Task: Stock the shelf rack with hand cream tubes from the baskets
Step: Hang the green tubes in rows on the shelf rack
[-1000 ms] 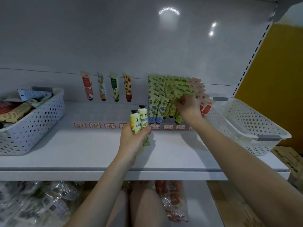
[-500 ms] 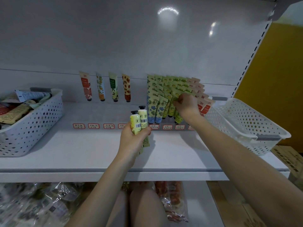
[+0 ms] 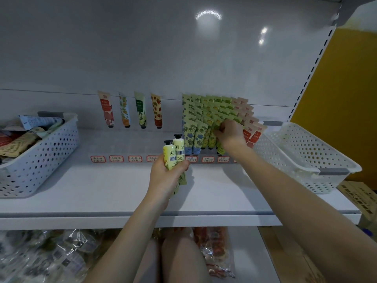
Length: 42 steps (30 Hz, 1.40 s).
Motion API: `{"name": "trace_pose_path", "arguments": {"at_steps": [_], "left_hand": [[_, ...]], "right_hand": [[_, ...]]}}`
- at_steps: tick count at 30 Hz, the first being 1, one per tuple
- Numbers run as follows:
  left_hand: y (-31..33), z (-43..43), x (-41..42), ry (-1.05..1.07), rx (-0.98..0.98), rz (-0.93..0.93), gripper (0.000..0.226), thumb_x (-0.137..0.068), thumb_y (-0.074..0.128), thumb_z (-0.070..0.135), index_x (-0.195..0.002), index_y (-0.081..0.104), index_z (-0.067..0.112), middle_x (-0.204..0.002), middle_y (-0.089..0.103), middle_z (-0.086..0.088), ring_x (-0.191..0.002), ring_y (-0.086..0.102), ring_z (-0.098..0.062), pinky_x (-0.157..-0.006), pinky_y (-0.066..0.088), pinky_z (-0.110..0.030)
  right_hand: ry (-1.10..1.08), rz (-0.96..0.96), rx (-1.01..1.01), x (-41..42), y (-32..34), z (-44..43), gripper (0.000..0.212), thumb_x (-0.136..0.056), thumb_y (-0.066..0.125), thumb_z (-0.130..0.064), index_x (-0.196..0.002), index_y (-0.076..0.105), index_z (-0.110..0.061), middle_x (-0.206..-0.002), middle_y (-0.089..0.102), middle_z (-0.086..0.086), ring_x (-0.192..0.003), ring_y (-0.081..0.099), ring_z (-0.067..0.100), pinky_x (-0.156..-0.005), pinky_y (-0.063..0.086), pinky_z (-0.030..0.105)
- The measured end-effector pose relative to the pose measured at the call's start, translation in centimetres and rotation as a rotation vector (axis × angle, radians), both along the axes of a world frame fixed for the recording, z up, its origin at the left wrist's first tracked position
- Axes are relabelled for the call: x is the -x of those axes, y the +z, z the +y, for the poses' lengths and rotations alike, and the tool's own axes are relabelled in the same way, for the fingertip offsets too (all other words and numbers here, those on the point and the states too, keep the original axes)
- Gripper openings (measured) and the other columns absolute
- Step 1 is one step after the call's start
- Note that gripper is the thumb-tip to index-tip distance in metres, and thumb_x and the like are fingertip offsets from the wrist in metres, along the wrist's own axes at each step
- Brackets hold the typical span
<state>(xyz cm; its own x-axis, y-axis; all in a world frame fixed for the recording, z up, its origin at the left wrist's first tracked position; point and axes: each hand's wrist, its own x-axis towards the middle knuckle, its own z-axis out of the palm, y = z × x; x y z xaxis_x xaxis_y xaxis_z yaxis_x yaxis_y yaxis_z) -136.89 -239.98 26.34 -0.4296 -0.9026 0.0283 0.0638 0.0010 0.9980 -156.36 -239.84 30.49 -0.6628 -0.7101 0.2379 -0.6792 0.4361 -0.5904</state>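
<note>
Pinching a green tube in my right hand, I should seat it squarely, cap down, in its row; my left hand grips two yellow tubes.

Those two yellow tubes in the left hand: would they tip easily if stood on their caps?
Probably: the yellow tubes look tall and slim with small black caps. Likely light, since the left hand holds both at once.

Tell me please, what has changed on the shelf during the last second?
Nothing has visibly moved. The left hand still holds two tubes upright. The right hand still pinches a green tube among the stocked rows.
</note>
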Motion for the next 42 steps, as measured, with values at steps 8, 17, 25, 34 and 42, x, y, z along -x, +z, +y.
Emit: {"name": "trace_pose_path", "arguments": {"at_steps": [8,17,25,34,42], "left_hand": [[1.4,0.6,-1.0,-0.042,-0.034,0.054,0.018,-0.080,0.070,0.015,-0.089,0.059,0.027,-0.093,0.069,-0.002,-0.082,0.062,-0.009,-0.060,0.041,-0.018],[2.2,2.5,-0.8,-0.174,0.000,0.008,0.026,-0.070,0.078,0.010,-0.093,0.066,0.011,-0.091,0.072,-0.012,-0.089,0.069,-0.031,-0.082,0.055,-0.048],[2.3,3.1,-2.5,-0.188,-0.158,0.133,0.020,-0.084,0.064,0.022,-0.099,0.062,0.010,-0.093,0.072,-0.010,-0.081,0.071,-0.019,-0.067,0.058,-0.026],[2.3,2.4,-2.9,-0.128,-0.329,0.209,0.015,-0.080,0.067,0.004,-0.091,0.057,0.007,-0.074,0.071,-0.010,-0.063,0.070,-0.020,-0.057,0.058,-0.027],[2.5,2.3,-2.2,0.068,-0.081,0.228,0.026,-0.077,0.069,-0.006,-0.084,0.054,0.015,-0.076,0.063,-0.003,-0.070,0.064,-0.014,-0.062,0.057,-0.024]], "right_hand": [[0.097,-0.083,0.297,-0.3,2.9,3.3,0.016,-0.091,0.055,-0.006,-0.104,0.060,0.000,-0.086,0.066,0.012,-0.067,0.067,0.010,-0.071,0.058,0.032],[0.580,-0.362,0.253,-6.1,4.8,8.4,0.014,-0.079,0.064,-0.031,-0.092,0.062,-0.027,-0.082,0.068,-0.007,-0.070,0.066,0.000,-0.065,0.056,0.020],[0.473,-0.736,0.476,-5.0,3.0,9.6,0.010,-0.083,0.061,-0.004,-0.084,0.067,-0.012,-0.074,0.072,-0.001,-0.071,0.069,0.013,-0.066,0.057,0.021],[0.646,-0.979,0.627,-4.9,0.2,11.5,0.020,-0.055,0.072,-0.017,-0.074,0.076,-0.018,-0.090,0.073,0.006,-0.087,0.068,0.016,-0.085,0.054,0.026],[0.503,-0.645,0.321,-4.9,-2.1,12.6,0.020,-0.081,0.063,0.004,-0.091,0.068,-0.013,-0.084,0.070,-0.008,-0.073,0.066,0.000,-0.067,0.052,0.014]]}}
